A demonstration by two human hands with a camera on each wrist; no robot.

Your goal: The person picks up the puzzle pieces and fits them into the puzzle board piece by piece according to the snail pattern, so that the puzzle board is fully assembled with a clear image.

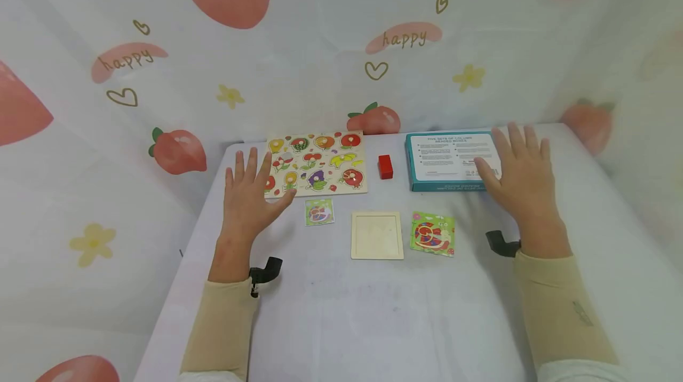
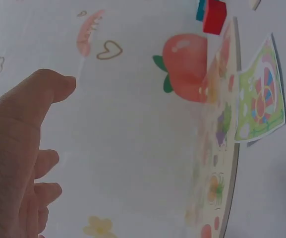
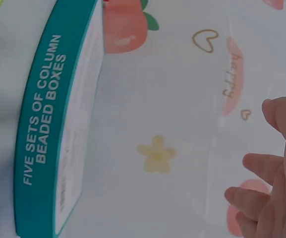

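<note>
My left hand (image 1: pixel 248 198) is raised with fingers spread, holding nothing, near the left end of a wooden fruit peg puzzle (image 1: pixel 341 177). Opposite it, my right hand (image 1: pixel 523 183) is also spread and holds nothing, in front of the right end of a teal and white box (image 1: pixel 450 162). Between the hands lie a small picture card (image 1: pixel 319 212), a pale square wooden tray (image 1: pixel 377 236) and a green snail picture (image 1: pixel 433 234). A red block (image 1: pixel 385 166) stands between the puzzle and the box. In the right wrist view, the box's side (image 3: pixel 43 114) reads "FIVE SETS OF COLUMN BEADED BOXES".
A white cloth covers the table (image 1: pixel 352 322). Behind it hangs a pale curtain (image 1: pixel 309 73) printed with peaches, flowers, hearts and the word "happy". Each wrist carries a black camera mount, one beside the left wrist (image 1: pixel 265 271), one beside the right (image 1: pixel 501 244).
</note>
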